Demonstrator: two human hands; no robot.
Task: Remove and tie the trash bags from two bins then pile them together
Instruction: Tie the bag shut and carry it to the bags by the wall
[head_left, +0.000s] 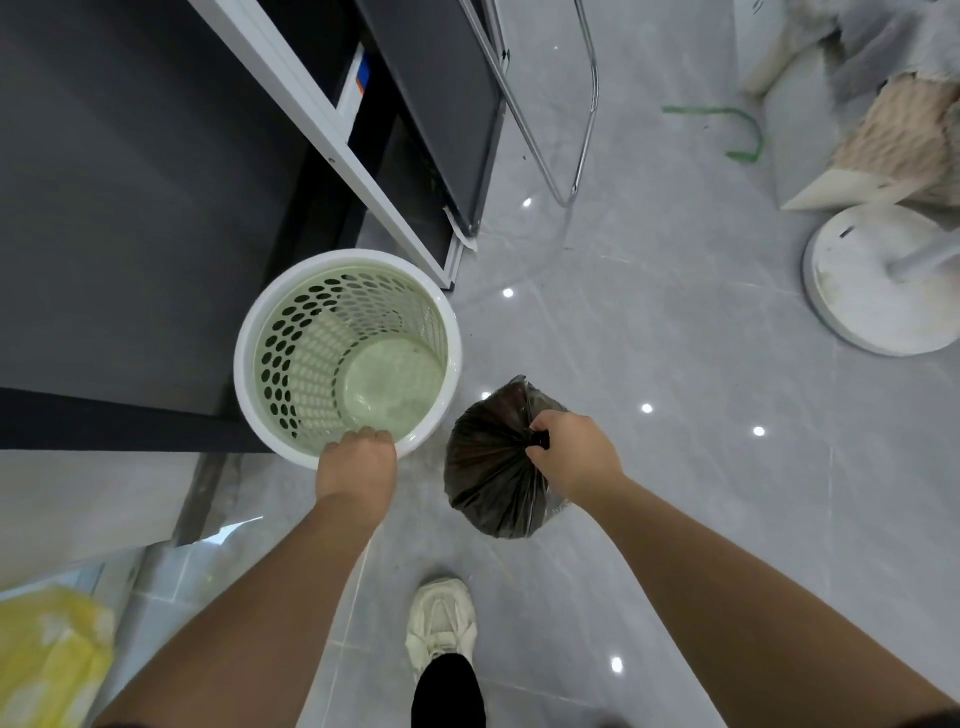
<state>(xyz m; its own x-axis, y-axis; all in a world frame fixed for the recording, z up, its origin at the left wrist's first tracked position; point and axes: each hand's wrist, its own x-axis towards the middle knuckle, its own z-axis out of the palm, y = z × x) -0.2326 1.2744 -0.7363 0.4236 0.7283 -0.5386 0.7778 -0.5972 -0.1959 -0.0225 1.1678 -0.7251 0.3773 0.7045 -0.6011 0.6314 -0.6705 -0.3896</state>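
A: Any readable text? Brands?

B: I see none I can read. There's a blue-and-orange patch on something white (362, 78) in the shelf gap, too blurred. Moving on.

A: Fine. Left to right then.

B: Far left bottom, a yellow bag (49, 654), blurry. Above it a dark desk panel (130, 208) with a white frame (322, 135). Against it stands the white bin (260, 384), perforated wall, upright, nothing inside, no liner that I can see.

A: Left hand?

B: My view has the left hand (357, 465) at the bin's near rim, fingers curled over the edge, touching it. Looks like a loose grip on the rim; fingertips are hidden behind the knuckles, so I can't tell how tight.

A: And the bag?

B: Black trash bag (488, 467) just right of the bin, apart from it, over the grey tile floor (649, 338). Neck is gathered into a twist. Right hand (574, 452) is closed around that gathered neck, a dark nub sticking out past the thumb side. Can't tell whether the bag's bottom rests on the floor or hangs.

A: Second bag or bin?

B: Only this one bin and bag in frame.

A: Around it?

B: One pale sneaker (440, 623) and a dark trouser leg (449, 691) below the bag. Chrome chair legs (561, 130) up top, green tape (727, 124) on the floor, a round white stand base (872, 280) at right, fluffy beige cloth (904, 140) above it. Nothing sits between bag and bin.
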